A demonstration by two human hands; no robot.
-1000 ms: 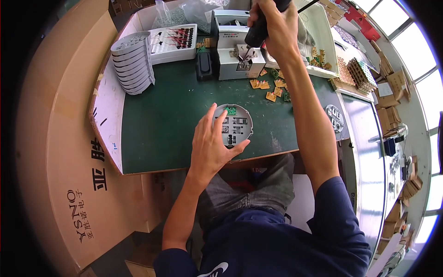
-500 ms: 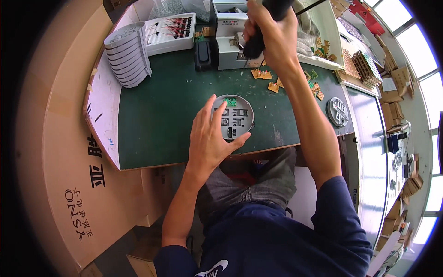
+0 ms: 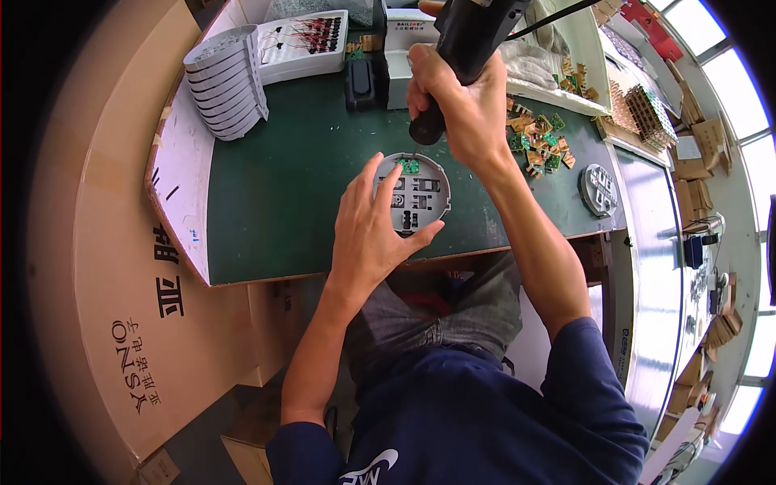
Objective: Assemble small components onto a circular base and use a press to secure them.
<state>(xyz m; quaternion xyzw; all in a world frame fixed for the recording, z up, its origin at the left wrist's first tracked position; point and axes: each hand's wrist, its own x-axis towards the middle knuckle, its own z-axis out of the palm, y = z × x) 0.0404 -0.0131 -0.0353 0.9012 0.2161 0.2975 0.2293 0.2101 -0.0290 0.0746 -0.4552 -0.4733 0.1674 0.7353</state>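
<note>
A round grey plastic housing (image 3: 437, 187) with cut-out slots lies on the green bench top near its front edge. On its far side sits a small green circuit board (image 3: 410, 166). My left hand (image 3: 368, 214) grips the housing by its left rim, thumb at the near edge and a fingertip by the board. My right hand (image 3: 469, 105) is wrapped round a black electric screwdriver (image 3: 470, 40) with a cord. The tool tilts down, and its thin bit reaches the board at the housing's far rim; whether a screw is on it I cannot tell.
Stacked grey rings (image 3: 222, 89) stand at the back left beside a white foam tray (image 3: 301, 48) of red-wired parts. A black box (image 3: 360, 85) and a white dispenser (image 3: 400, 48) are behind. Loose boards (image 3: 537, 141) lie right of my hand, another housing (image 3: 598, 191) farther right.
My right hand has brought the screwdriver from beside the dispenser down and nearer, to the circuit board. The left hand still steadies the housing.
</note>
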